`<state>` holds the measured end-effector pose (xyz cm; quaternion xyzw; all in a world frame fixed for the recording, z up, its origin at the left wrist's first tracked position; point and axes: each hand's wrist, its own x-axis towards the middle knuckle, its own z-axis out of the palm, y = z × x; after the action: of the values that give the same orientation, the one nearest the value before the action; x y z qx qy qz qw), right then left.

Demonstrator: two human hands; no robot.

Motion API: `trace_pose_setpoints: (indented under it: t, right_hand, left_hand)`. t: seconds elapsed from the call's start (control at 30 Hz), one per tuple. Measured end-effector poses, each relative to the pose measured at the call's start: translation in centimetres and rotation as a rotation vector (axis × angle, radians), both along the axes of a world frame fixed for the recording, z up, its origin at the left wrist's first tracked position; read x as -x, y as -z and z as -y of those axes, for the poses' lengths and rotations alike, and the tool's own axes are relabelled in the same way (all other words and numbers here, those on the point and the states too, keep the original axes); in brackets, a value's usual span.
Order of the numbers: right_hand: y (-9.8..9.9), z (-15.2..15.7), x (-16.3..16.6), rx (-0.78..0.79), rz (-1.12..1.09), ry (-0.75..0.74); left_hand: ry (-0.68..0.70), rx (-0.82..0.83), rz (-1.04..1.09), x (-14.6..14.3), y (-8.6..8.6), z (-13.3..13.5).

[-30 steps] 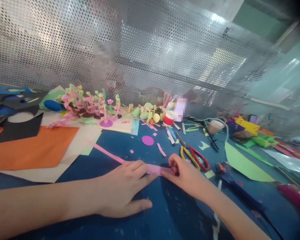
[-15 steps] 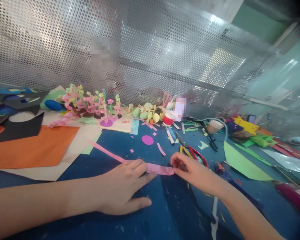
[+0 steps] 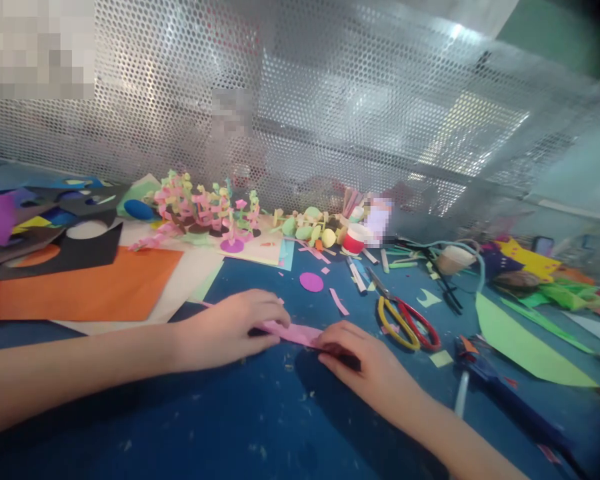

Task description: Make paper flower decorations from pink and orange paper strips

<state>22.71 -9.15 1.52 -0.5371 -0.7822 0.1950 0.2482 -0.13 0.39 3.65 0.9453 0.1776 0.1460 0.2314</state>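
A pink paper strip (image 3: pixel 299 334) lies between my hands, just above the blue table. My left hand (image 3: pixel 237 328) is closed on it, thumb below and fingers curled over the top. My right hand (image 3: pixel 355 353) pinches the strip's right end between thumb and fingers. Part of the strip is hidden behind my left hand. A purple paper circle (image 3: pixel 311 282) and a small pink paper piece (image 3: pixel 339 301) lie just beyond the strip. Scissors (image 3: pixel 414 325) with one yellow and one red handle loop rest right of my right hand.
A dark blue glue gun (image 3: pixel 515 400) lies at the right, near a light green paper sheet (image 3: pixel 527 343). Orange paper (image 3: pixel 80 287) is at the left. Pink and green paper flowers (image 3: pixel 195 207) stand at the back, before a perforated metal screen (image 3: pixel 310 87).
My left hand has gone from lying flat on the strip to gripping it. My right hand has come closer to it. The view has shifted left, showing the scissors and glue gun more fully.
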Motion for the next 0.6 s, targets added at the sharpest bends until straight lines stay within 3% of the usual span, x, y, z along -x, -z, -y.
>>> trace_pose_setpoints:
  t: [0.23,0.6]
  right_hand:
    - [0.2,0.1,0.3,-0.157,0.204,-0.070]
    - [0.2,-0.1,0.8,-0.130,0.255,-0.076]
  left_hand:
    - [-0.065,0.136,-0.073,2.0,-0.3,-1.8]
    - [0.017,0.144,-0.074,1.7,0.0,-2.5]
